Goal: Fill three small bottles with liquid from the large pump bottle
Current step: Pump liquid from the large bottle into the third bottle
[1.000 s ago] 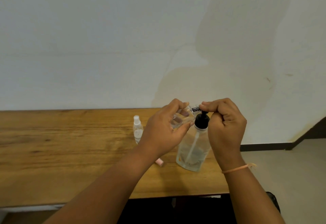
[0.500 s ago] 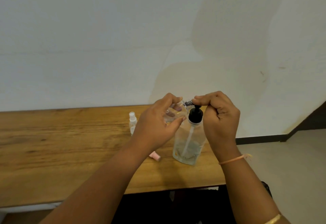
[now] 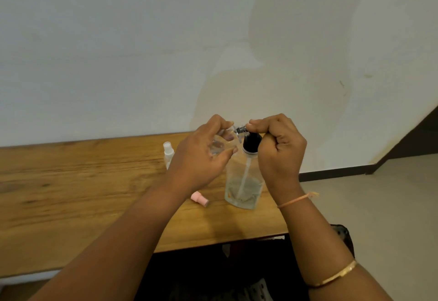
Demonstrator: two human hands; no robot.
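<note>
Small clear bottle (image 3: pixel 219 146): held off the table in the left hand (image 3: pixel 201 156), thumb above and fingers curled beneath, clamped round its body; long axis laid nearly level, base toward the palm, neck pointed rightward and slightly upward at the spout of the large pump bottle (image 3: pixel 244 182); a silvery piece (image 3: pixel 239 130) is seen where the two meet, and whether it belongs to neck or spout cannot be told; large pump bottle stood upright on the wooden table (image 3: pixel 71 194) near its right front corner, long axis vertical, dip tube visible, liquid low in the base; black pump head (image 3: pixel 251 141) covered from the right by the right hand (image 3: pixel 280 151), fingers curled tight and closed over its top; the right hand is judged the pressing hand, the left the receiving one; the coming stroke is judged to depend on the neck being kept directly at the spout, since any gap would send liquid onto the table; white spray bottle (image 3: pixel 168 155) stood upright behind the left hand, apart from it; pink cap (image 3: pixel 200 198) laid on its side just left of the pump bottle's base; a third small bottle is not made out; orange thread (image 3: pixel 296 200) and gold bangle (image 3: pixel 331 277) worn on the right forearm; pale stained wall (image 3: pixel 142 51) behind, beige floor (image 3: pixel 379 206) to the right.
</note>
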